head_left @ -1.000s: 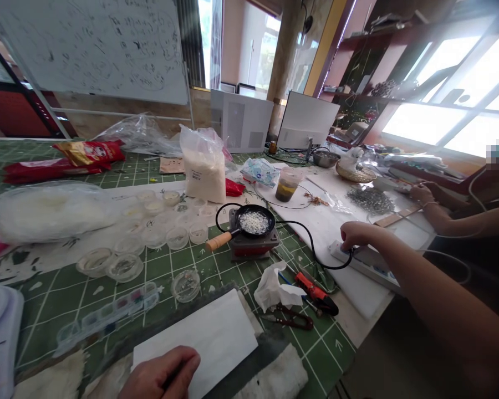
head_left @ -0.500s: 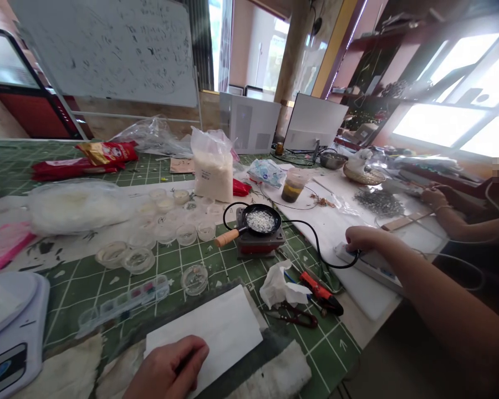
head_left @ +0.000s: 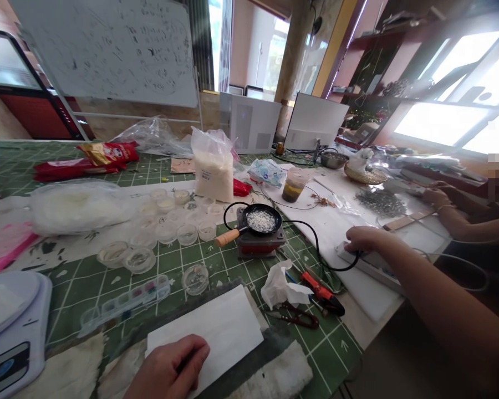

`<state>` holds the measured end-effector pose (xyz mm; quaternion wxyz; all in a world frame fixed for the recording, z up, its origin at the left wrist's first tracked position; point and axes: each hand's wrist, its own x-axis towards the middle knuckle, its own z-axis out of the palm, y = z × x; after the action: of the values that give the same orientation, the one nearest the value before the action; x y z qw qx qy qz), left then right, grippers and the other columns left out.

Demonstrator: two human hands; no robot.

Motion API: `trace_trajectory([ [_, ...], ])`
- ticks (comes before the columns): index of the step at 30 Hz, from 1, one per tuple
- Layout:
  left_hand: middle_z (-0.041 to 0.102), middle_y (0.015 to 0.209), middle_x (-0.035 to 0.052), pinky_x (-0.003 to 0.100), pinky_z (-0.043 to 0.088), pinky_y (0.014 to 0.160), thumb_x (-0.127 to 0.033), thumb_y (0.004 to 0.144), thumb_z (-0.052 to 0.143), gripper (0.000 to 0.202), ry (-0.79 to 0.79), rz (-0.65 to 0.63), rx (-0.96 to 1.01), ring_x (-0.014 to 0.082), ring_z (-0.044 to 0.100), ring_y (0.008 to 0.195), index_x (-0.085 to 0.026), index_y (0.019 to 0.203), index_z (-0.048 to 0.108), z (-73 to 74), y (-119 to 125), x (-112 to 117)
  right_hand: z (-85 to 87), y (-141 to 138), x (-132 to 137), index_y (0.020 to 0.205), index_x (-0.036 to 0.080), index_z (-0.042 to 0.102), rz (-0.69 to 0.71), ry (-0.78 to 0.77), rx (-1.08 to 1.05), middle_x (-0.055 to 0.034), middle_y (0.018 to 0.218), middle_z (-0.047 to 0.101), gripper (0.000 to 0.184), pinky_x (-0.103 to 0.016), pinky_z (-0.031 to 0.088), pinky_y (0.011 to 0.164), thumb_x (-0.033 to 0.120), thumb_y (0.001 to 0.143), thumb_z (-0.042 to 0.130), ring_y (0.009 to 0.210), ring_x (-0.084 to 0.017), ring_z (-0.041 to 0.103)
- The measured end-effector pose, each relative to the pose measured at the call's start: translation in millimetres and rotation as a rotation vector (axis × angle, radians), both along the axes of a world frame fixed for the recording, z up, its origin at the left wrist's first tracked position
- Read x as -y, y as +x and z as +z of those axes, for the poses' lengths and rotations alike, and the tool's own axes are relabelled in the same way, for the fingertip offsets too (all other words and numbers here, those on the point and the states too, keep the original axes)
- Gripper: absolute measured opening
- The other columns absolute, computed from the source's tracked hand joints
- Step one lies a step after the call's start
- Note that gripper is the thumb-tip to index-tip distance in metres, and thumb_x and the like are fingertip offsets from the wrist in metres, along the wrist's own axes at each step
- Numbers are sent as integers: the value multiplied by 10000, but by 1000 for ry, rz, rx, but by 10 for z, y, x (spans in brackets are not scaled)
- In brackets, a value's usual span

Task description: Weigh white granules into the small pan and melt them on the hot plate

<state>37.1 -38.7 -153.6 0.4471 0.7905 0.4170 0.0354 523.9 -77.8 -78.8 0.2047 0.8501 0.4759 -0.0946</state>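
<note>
the right hand (head_left: 363, 239), right of centre in the frame, bends down over the near end of a white power strip (head_left: 382, 270), just beside where a black cable (head_left: 336, 270) meets it; the fingertips are hidden, so i cannot tell whether they grasp a plug or only press. the left hand (head_left: 172, 366), at the bottom of the frame left of centre, is loosely curled, thumb against forefinger, with nothing visible in it; it lies over a white sheet (head_left: 228, 327), though contact is unclear.

the strip should be stiff, light and fairly smooth, likely to slide on the worktop (head_left: 332, 354) if pushed, so steadying it by its long sides seems best. its long axis slants from right of centre towards the lower right of the frame. the cable looks springy and is better taken at the plug than by the cord; it loops leftwards to a small stove (head_left: 260, 249) in the centre of the frame.

on that sits a black pan (head_left: 278, 220) with loose white pellets (head_left: 260, 221), which a tilt could spill. its wooden handle (head_left: 227, 238), the sensible hold, points to the lower left.
</note>
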Motion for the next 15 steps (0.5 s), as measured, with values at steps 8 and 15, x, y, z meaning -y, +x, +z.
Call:
trace_trajectory([
  [8, 551, 529, -34, 201, 388, 543, -474, 905, 360, 375, -45, -24, -7, 128, 527, 510, -217, 688, 525, -34, -7, -36, 158, -678, 163, 1152, 148, 611, 93, 148, 151, -161, 1094, 668, 459, -596, 119, 1055, 469, 889, 416, 1135, -362, 536],
  [15, 555, 521, -1, 221, 355, 531, -510, 888, 402, 469, 65, -101, -16, 135, 523, 527, -201, 542, 468, -55, -33, -30, -129, -1831, 277, 1216, 194, 558, 550, 376, -368, -88, 969, 703, 394, -470, 343, 941, 302, 838, 567, 926, -263, 626],
])
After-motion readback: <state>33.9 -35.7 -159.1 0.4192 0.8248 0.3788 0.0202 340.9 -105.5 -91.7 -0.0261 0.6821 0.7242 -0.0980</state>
